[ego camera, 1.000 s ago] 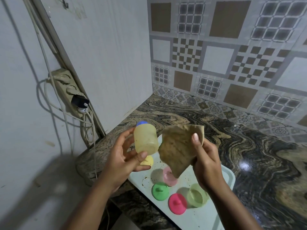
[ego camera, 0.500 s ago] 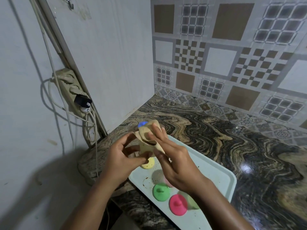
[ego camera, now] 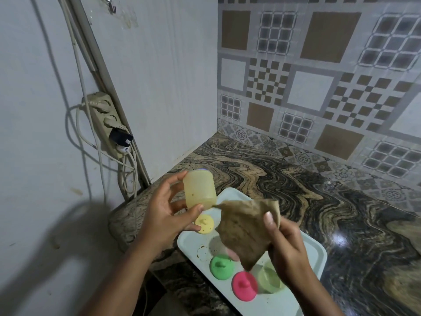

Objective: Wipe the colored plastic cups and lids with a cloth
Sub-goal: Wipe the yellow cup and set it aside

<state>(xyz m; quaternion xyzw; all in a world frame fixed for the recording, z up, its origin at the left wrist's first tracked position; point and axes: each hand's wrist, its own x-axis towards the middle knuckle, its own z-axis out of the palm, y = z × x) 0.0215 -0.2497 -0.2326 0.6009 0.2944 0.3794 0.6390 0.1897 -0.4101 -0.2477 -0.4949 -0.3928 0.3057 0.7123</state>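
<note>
The left hand (ego camera: 164, 215) holds a pale yellow cup (ego camera: 199, 190) above the tabletop (ego camera: 296, 179). Its fingers (ego camera: 176, 179) are curled around the cup, thumb at the near rim. A brown cloth (ego camera: 246, 226) hangs beside it, one corner right at the cup's rim, pinched by the right hand (ego camera: 287, 242) with its thumb on top. Below sits a pale tray (ego camera: 191, 241) holding a yellow lid (ego camera: 204, 223), a green lid (ego camera: 222, 266), a pink lid (ego camera: 244, 285) and a light green cup (ego camera: 270, 279).
</note>
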